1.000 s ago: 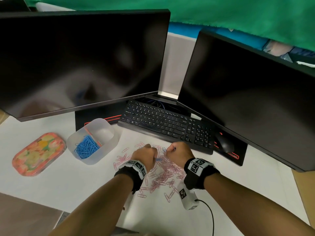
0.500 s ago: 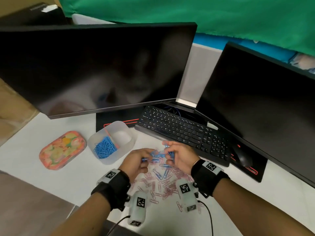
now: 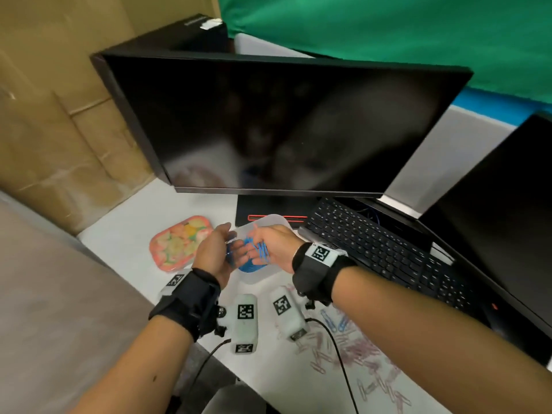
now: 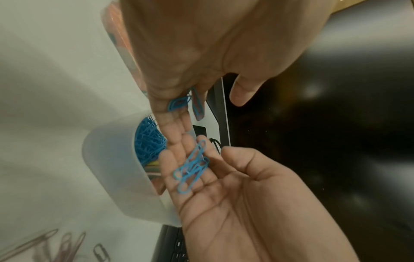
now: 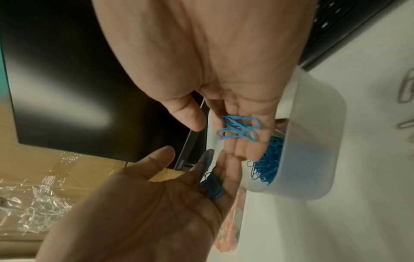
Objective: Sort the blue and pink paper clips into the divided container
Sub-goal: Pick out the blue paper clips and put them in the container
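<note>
White desk surface is lying nearest me, with pink clips [image 3: 343,351] scattered across it, waiting their turn. Beyond them I am holding my left hand [image 3: 216,253] and right hand [image 3: 273,249] over the container [image 3: 268,219], both spread flat, fingers straight, so loose blue clips [image 4: 190,168] are sliding off toward the blue heap in its near compartment. Farther back, the monitor [image 3: 283,124] is standing dark.

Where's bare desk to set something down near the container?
Bare white desk lies left of the floral lid, up to the cardboard. Another strip runs between the lid and the monitor. Crowded: the pink clips below the right hand, beside the keyboard.
</note>
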The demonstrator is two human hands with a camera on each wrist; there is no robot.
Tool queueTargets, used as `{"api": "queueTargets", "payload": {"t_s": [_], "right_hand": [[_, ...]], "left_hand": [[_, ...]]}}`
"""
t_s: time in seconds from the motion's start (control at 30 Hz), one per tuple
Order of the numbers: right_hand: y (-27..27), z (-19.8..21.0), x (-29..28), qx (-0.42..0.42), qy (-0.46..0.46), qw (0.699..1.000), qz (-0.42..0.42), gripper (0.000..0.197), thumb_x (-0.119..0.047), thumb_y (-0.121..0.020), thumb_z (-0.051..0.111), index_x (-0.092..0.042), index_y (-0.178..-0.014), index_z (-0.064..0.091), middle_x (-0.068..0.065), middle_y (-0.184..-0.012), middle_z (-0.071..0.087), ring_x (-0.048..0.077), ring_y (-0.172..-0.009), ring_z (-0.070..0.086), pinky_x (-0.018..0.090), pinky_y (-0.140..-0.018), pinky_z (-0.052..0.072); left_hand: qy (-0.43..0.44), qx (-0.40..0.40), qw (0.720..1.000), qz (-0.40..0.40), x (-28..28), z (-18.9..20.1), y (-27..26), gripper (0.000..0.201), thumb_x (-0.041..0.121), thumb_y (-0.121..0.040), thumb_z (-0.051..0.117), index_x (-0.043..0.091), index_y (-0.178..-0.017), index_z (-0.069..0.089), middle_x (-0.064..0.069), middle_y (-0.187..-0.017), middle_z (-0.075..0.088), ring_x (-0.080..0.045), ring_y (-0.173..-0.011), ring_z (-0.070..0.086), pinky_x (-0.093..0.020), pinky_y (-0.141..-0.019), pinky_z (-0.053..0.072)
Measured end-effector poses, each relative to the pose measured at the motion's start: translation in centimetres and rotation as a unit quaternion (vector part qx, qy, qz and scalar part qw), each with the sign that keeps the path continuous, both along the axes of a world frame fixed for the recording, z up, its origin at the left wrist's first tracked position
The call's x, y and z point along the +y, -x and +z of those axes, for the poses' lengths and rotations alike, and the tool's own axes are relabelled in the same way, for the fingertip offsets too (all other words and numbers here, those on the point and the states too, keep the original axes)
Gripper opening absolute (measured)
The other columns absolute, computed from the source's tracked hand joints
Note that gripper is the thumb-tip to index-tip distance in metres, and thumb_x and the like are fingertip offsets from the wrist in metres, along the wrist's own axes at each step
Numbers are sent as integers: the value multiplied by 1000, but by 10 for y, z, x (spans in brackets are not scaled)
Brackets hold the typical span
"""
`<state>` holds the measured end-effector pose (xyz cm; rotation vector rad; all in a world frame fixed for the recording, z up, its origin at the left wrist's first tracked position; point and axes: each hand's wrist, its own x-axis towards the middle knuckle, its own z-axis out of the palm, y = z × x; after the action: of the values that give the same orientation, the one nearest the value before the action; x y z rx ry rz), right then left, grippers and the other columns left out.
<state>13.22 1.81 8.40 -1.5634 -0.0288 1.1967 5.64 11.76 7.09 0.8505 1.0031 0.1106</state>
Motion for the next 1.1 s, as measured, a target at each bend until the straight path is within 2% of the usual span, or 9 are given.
{"api": "queueTargets", "payload": {"t_s": [0.17, 0.3, 0.4, 0.5, 0.63, 0.7, 0.83, 1.0, 1.1], "right_hand": [[-6, -6, 16, -72, 54, 996, -11, 12, -14, -79, 52, -15, -67, 53, 13, -79, 54, 23, -75, 55, 33, -80, 48], [-13, -8, 5, -106, 57, 993, -10, 22, -19, -82, 52, -7, -95, 65, 21, -99, 65, 31, -96, 64, 47, -97, 51], [-21, -8, -25, -103, 33, 993, -47, 27, -12, -93, 50, 2, -114, 61, 15, -92, 63, 25, -88, 60, 39, -91, 51], [-27, -16, -71, -116, 62, 988, -75, 26, -12, -95, 51, 5, -112, 61, 9, -84, 62, 18, -72, 59, 28, -72, 52], [-25, -39, -140, -245, 194, 950, -5, 16, -8, -92, 53, -10, -93, 68, 0, -80, 65, 11, -67, 58, 16, -57, 45], [-15, -52, -163, -307, 253, 916, 54, 14, -9, -86, 57, -15, -84, 69, -6, -76, 66, 9, -70, 59, 10, -54, 42], [6, -73, -187, -329, 297, 894, 75, 21, -5, -80, 53, -19, -74, 67, -3, -76, 68, 16, -73, 64, 26, -67, 54], [18, -83, -208, -395, 317, 838, 205, 26, -8, -85, 49, -23, -98, 66, 0, -103, 60, 23, -95, 59, 30, -80, 49], [19, -87, -216, -427, 299, 810, 269, 25, -15, -87, 52, -25, -106, 65, 1, -103, 55, 22, -99, 55, 33, -80, 49]], "left_hand": [[-55, 27, 998, -22, 7, -1, -6, 23, 31, -93, 51, 9, -95, 53, -7, -75, 43, -21, -66, 43, -32, -64, 40], [-99, 38, 993, -46, 4, -2, -9, 21, 31, -93, 51, 13, -100, 59, -7, -91, 45, -23, -84, 46, -33, -74, 42], [-163, 28, 981, -98, -8, 0, -12, 21, 20, -94, 50, 14, -110, 63, -7, -102, 58, -22, -95, 57, -29, -75, 50], [-231, -7, 957, -177, -30, -1, -14, 16, 6, -90, 53, 8, -96, 67, -7, -85, 65, -14, -67, 62, -23, -57, 50], [-382, -45, 850, -361, -62, -21, -12, 27, 2, -85, 54, 24, -73, 66, 8, -72, 67, -3, -61, 58, -14, -61, 46], [-443, -37, 784, -435, -78, -35, -10, 20, 7, -82, 57, 23, -76, 68, 10, -75, 68, -1, -67, 59, -12, -68, 46], [-525, -22, 636, -565, -111, -59, -6, 24, 14, -84, 51, 25, -96, 69, 6, -99, 67, -13, -87, 62, -22, -78, 49], [-591, -31, 459, -662, -143, -73, -11, 30, 14, -88, 50, 23, -113, 64, -2, -120, 56, -24, -105, 59, -33, -87, 48], [-611, -2, 404, -681, -152, -75, -14, 29, 9, -88, 48, 18, -112, 61, -7, -117, 54, -28, -106, 58, -37, -84, 49]]}}
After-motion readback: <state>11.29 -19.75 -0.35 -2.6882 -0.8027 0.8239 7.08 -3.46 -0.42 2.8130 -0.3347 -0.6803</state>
